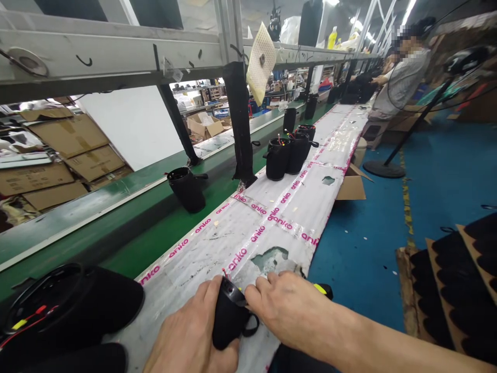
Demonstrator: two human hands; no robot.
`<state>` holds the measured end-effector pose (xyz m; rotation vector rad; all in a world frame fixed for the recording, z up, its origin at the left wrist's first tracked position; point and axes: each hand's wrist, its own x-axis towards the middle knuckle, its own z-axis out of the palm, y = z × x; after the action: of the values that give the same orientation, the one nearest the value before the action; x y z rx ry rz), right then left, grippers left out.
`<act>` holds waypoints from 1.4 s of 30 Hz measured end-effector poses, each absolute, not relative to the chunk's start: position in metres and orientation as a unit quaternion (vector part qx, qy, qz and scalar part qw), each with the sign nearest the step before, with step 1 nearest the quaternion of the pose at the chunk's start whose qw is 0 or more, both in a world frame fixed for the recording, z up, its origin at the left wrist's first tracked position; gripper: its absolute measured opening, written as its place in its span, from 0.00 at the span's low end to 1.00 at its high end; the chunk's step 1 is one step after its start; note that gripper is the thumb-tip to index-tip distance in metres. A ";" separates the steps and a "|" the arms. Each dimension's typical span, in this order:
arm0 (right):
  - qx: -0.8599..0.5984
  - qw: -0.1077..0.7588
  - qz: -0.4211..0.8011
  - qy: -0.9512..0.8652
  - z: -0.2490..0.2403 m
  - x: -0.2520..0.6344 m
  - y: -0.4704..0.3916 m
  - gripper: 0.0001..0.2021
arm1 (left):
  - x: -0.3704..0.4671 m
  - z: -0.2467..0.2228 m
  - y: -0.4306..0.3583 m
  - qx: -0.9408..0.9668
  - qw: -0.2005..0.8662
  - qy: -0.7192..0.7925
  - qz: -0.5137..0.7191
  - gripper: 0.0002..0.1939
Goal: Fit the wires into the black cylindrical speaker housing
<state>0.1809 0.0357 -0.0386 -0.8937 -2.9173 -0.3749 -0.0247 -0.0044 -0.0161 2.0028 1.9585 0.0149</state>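
Note:
My left hand (190, 334) grips a small black fabric-covered cylinder (227, 321) with a loop strap, lying on the white taped worktop (217, 233) at the bottom centre. Red wires stick out of its top end. My right hand (289, 305) reaches across from the right, its fingertips on the cylinder's top rim. A black tool with a yellow tip (322, 289) pokes out just behind my right hand.
A similar black cylinder (188, 189) stands on the green conveyor (155, 223). Three more (291, 150) are grouped farther down the worktop. A larger black shell with wires (58, 305) lies bottom left. Another person (404, 77) works at the far end; stacked black parts (466, 290) sit on the blue floor.

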 end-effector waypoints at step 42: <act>-0.458 0.013 0.183 -0.870 -0.021 0.164 0.002 0.09 | 0.011 -0.004 -0.017 0.679 0.090 0.725 -0.075 0.35</act>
<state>0.1641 0.0017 -0.0211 -1.4279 -2.7104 0.5689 0.0113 -0.0174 -0.0042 2.0184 2.1545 -0.2216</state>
